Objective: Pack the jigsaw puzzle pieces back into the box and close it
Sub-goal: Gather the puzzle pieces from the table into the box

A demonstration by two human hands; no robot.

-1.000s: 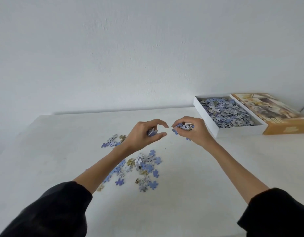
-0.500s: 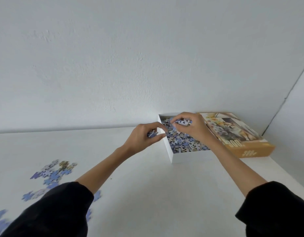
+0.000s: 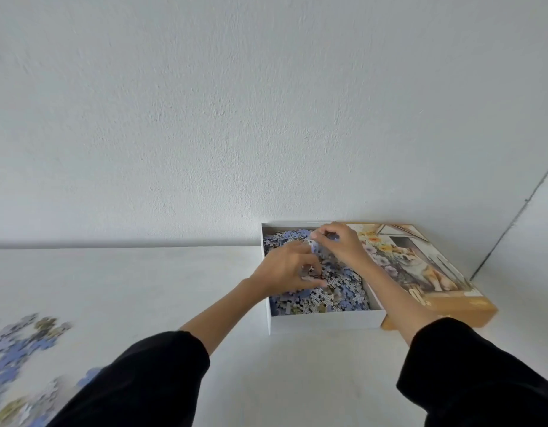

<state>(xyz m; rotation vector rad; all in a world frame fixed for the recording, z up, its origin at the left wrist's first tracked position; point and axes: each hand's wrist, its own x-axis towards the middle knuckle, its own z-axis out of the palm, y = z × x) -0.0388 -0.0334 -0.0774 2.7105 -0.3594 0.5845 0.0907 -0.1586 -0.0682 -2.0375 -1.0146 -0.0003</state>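
Observation:
The white box tray (image 3: 325,323) stands against the wall at the right, filled with a heap of blue and grey puzzle pieces (image 3: 340,295). Both hands are over the heap. My left hand (image 3: 289,269) hovers low above the tray's left half, its fingers curled round a few pieces. Further back, my right hand (image 3: 338,245) pinches some blue pieces in its fingertips. The printed lid (image 3: 420,266), showing a dog and flowers, lies face up just right of the tray. Loose pieces (image 3: 17,349) lie scattered on the table at the far left.
The white table (image 3: 143,288) meets a plain white wall behind it. A room corner (image 3: 512,220) runs up at the right, close behind the lid. My black sleeves fill the bottom of the view.
Both hands moved from the middle of the table to the right and now hang over the tray's heap, each still holding pieces. The view swung right, so the loose pieces slid to the far left.

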